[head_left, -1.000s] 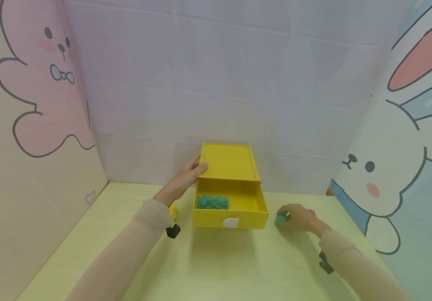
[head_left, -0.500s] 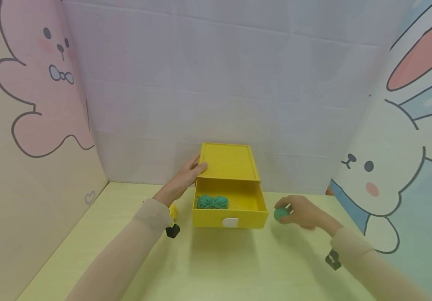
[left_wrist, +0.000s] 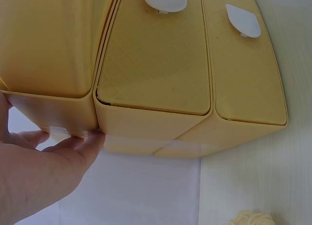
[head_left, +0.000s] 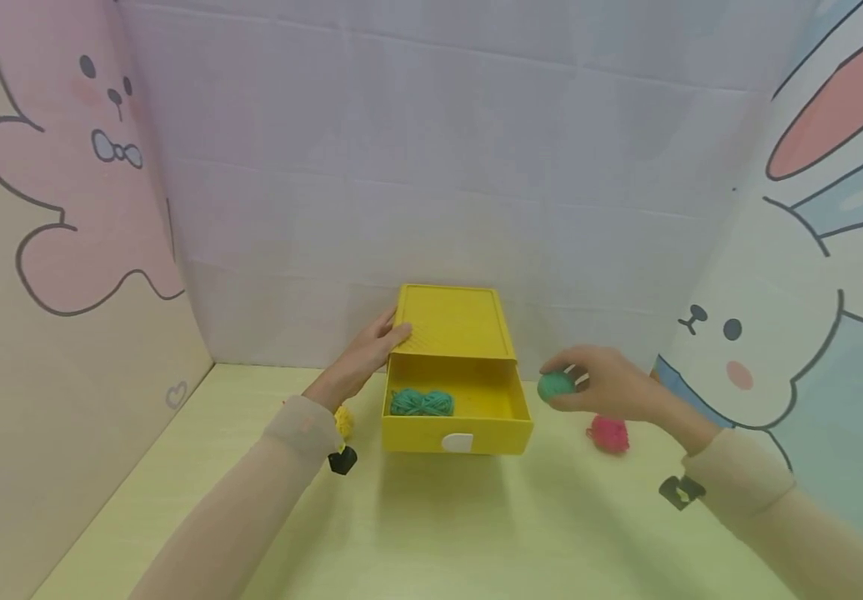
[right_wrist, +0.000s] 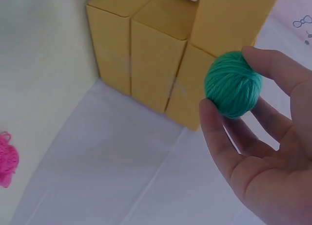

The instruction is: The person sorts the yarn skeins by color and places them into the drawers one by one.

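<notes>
A yellow drawer cabinet (head_left: pixel 457 321) stands against the back wall, its top drawer (head_left: pixel 412 436) pulled out. Inside the drawer, at the left, lies a teal yarn skein (head_left: pixel 422 403). My left hand (head_left: pixel 356 358) touches the cabinet's upper left edge, thumb on top and fingers along the side; the left wrist view shows the fingertips against that side. My right hand (head_left: pixel 611 385) pinches a green yarn ball (right_wrist: pixel 233 84) between thumb and fingers, raised above the table to the right of the drawer.
A pink yarn bundle (head_left: pixel 609 435) lies on the table under my right forearm. Yellow yarn (head_left: pixel 343 422) shows beside my left wrist, partly hidden by it. Below the pulled-out drawer are two closed drawers with white handles (left_wrist: pixel 243 21). Printed panels flank both sides.
My right hand has gripped the green yarn ball, lifted it off the table and moved it slightly left, uncovering the pink yarn. My left hand keeps its place on the cabinet.
</notes>
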{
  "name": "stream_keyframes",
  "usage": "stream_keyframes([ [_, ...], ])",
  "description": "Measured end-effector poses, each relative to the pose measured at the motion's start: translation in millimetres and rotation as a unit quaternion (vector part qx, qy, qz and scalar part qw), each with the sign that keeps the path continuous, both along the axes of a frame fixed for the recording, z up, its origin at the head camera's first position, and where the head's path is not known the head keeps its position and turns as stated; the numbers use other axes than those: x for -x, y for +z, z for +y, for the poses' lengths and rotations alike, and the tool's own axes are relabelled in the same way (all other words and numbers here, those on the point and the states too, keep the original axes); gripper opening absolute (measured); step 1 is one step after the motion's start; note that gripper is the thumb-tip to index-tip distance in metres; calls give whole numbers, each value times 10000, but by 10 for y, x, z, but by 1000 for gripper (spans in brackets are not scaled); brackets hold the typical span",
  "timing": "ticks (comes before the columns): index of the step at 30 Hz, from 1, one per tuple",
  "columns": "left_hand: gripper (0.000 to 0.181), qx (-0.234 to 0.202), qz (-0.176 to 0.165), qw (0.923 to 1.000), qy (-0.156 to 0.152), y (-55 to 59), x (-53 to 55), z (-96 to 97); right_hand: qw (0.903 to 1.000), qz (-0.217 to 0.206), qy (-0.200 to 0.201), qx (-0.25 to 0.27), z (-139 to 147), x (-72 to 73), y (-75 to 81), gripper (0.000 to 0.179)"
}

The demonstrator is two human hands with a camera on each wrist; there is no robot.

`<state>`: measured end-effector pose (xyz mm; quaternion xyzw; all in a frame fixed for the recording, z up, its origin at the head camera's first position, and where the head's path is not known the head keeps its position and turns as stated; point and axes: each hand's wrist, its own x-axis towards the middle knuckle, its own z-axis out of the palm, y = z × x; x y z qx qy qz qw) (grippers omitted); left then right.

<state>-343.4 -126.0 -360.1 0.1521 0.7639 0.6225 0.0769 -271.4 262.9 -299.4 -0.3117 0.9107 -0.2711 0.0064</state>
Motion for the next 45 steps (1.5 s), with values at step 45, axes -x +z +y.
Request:
stream_keyframes([
  [45, 79, -12, 13, 10000, 65, -1, -9, -4, 9886, 671, 1148, -708, -912, 64, 59, 31],
])
